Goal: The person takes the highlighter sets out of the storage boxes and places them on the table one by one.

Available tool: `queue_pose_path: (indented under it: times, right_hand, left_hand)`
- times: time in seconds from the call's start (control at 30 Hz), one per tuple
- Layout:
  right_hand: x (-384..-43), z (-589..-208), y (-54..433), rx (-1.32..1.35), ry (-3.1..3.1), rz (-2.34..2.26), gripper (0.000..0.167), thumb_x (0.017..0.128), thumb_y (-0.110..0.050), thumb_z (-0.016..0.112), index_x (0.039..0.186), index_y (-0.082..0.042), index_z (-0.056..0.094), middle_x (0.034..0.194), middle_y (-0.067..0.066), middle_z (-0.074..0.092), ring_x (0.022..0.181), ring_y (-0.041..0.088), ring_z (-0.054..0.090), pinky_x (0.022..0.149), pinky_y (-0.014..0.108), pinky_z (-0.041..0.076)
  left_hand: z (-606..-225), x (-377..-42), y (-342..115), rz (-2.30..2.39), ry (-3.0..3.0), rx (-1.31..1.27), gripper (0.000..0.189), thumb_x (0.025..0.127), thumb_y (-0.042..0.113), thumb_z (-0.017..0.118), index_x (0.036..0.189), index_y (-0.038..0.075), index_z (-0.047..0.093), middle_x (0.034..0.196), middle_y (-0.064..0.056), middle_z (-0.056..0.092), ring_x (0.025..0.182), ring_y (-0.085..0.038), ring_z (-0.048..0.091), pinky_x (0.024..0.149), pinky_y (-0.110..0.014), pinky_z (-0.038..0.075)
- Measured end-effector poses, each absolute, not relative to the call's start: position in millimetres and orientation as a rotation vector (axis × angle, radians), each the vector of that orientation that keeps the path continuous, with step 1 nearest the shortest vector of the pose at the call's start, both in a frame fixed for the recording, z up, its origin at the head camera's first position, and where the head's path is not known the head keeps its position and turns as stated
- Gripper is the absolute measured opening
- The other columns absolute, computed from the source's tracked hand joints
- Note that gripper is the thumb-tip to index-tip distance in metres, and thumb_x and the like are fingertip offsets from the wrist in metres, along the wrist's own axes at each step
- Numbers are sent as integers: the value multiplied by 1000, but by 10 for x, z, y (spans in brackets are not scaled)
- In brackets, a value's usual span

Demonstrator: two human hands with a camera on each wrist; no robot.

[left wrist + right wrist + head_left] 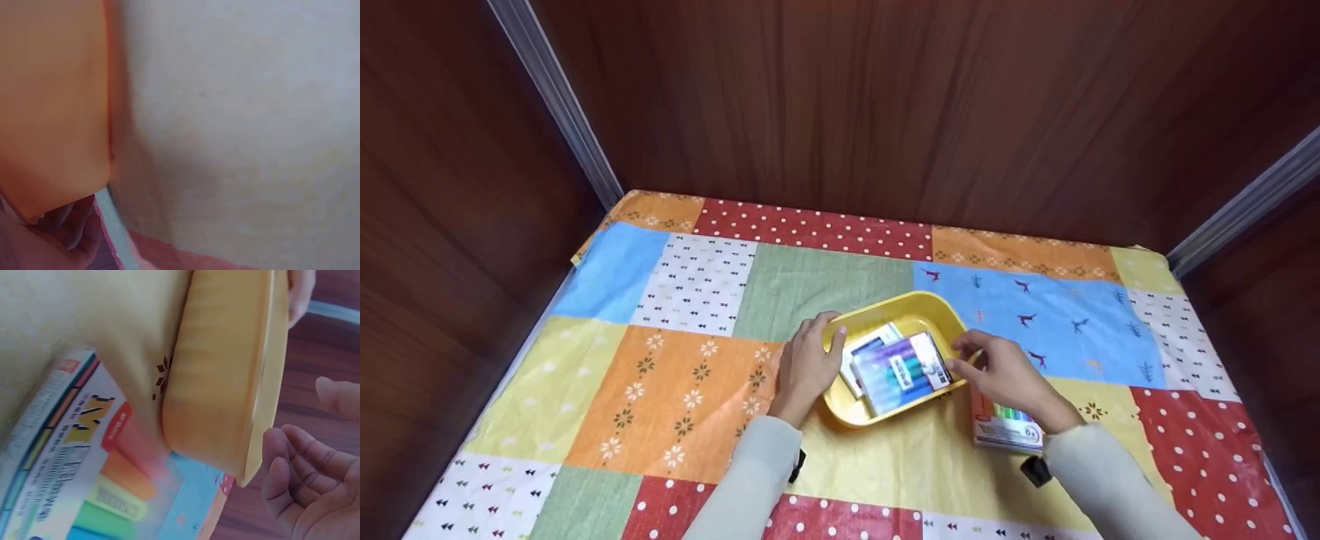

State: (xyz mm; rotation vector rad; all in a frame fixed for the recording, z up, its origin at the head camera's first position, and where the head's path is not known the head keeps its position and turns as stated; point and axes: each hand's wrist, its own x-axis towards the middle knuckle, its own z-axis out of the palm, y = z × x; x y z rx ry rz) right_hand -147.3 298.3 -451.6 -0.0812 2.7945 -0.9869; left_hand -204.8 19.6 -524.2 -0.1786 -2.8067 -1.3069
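Observation:
A yellow plastic basin [916,307] sits mid-table, tilted diagonally in the head view. Inside it lie a flat pack with a purple-to-blue cover [885,379] and, partly beneath, a white-edged pack [891,330]. My left hand [808,364] grips the basin's left end, thumb over the rim. Beside the right end is my right hand [1006,369]; in the right wrist view its fingers are loosely bent, apart from the rim, holding nothing. Under the right forearm lies a box of coloured highlighters [1006,431], partly hidden; its printed side shows close up in the right wrist view.
A patchwork-print cloth [682,405] covers the table. Dark wood-grain panels [825,112] enclose the back and both sides, with metal strips [559,97] at the corners. The highlighter box stands close to the basin's right end.

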Motion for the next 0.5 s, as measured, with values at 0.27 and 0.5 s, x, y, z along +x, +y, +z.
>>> queue_pose_path:
  times: [0.27, 0.5]
  right_hand:
    - [-1692, -4525, 2782, -151, 2726, -913, 38, 95, -33, 71, 122, -9, 65, 116, 11, 66, 90, 21, 57, 78, 30, 50]
    - [-1860, -4586, 2710, -369, 2748, -836, 45, 91, -32, 75, 125, -3, 64, 122, 17, 66, 88, 25, 59, 80, 39, 53]
  left_hand:
    - [-5263, -2095, 171, -1278, -2764, -348, 45, 105, 44, 49, 147, 27, 53, 141, -6, 60, 128, -32, 59, 106, -50, 46]
    - [-5298, -2085, 220, -1277, -2793, -349, 44, 106, 48, 45, 148, 36, 50, 129, -3, 62, 113, -26, 63, 89, -45, 52]
